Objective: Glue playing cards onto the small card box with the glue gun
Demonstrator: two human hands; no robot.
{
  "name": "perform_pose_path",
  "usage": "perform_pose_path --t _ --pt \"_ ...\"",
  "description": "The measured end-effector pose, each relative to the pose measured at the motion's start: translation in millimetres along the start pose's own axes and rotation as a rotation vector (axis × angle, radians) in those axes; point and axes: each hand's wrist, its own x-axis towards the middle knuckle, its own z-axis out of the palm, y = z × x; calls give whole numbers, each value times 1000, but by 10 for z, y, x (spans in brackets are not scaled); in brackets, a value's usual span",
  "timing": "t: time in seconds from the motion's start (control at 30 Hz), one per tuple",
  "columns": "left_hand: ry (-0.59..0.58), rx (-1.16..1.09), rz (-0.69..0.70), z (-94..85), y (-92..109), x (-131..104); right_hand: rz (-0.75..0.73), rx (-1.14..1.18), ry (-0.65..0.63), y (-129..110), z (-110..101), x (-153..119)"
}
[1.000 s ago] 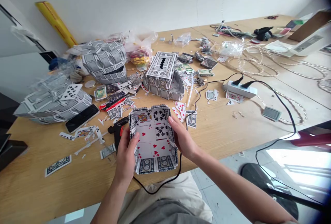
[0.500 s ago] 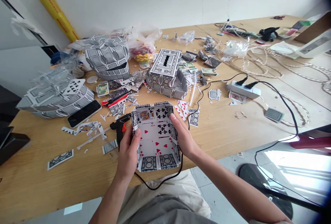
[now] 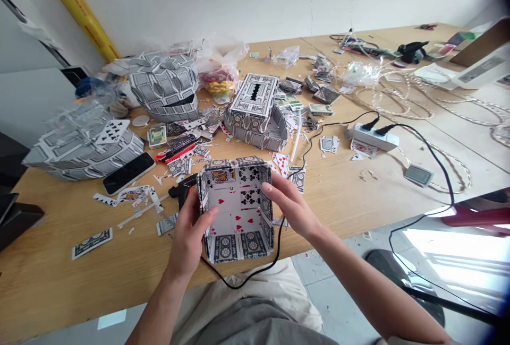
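An open-topped box made of playing cards (image 3: 235,217) is held at the table's front edge, its inside tilted toward me. Face-up cards line its floor, and patterned card backs form the walls. My left hand (image 3: 191,233) grips the left wall, thumb over the rim and fingers behind. On the opposite wall my right hand (image 3: 295,204) rests with its thumb over the edge; its other fingers are partly hidden outside. A black glue gun (image 3: 181,191) lies just beyond my left hand, partly covered. Its black cord (image 3: 255,273) loops below the box.
Larger card-built pieces stand behind: a slotted box (image 3: 255,98), a rounded basket (image 3: 163,90) and another basket (image 3: 87,148). A phone (image 3: 129,172), a red cutter (image 3: 175,153) and card scraps lie around. A power strip (image 3: 374,135) with cables sits at the right.
The box has tipped so more of its walls show, and it has shifted slightly left. My right thumb has slid down and the right hand's hold looks looser.
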Motion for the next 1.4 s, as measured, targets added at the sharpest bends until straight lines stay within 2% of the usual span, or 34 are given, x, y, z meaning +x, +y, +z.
perform_pose_path --t 0.1,0.2,0.3,0.4,0.53,0.63,0.7,0.8,0.9,0.97,1.07,1.17,1.3,1.4 --pt "-80 155 170 -97 177 -22 -133 -125 -123 -222 -201 -73" --pt "-201 456 515 -192 298 -25 -370 -427 -168 -329 -373 -214" --pt "-223 801 818 -256 203 -28 -509 -740 -77 -178 -449 -396" --pt "-223 1021 927 -283 -52 -78 -593 -1004 -18 152 -467 -583" --pt "-301 1091 895 -309 -335 -238 -608 -1120 -46 483 -451 -802" --pt "-318 1092 791 -363 -432 -370 -588 -1084 -116 544 -407 -910" --pt "-282 1057 757 -405 -457 -437 -562 -1034 -123 530 -375 -942" --pt "-129 930 767 -424 -424 -483 -530 -932 -20 460 -341 -908" --pt "-12 847 716 -345 -311 -451 -485 -809 89 342 -301 -750" --pt "-25 846 660 -252 -228 -400 -441 -758 96 270 -251 -596" --pt "-112 897 588 -112 -166 -337 -369 -746 -2 232 -149 -392" --pt "-178 951 502 -39 -194 -338 -256 -714 -81 272 -60 -315" --pt "-223 954 430 -43 -247 -387 -173 -631 -60 313 -24 -350" --pt "-169 891 413 -49 -242 -369 -115 -548 -5 337 -29 -311"
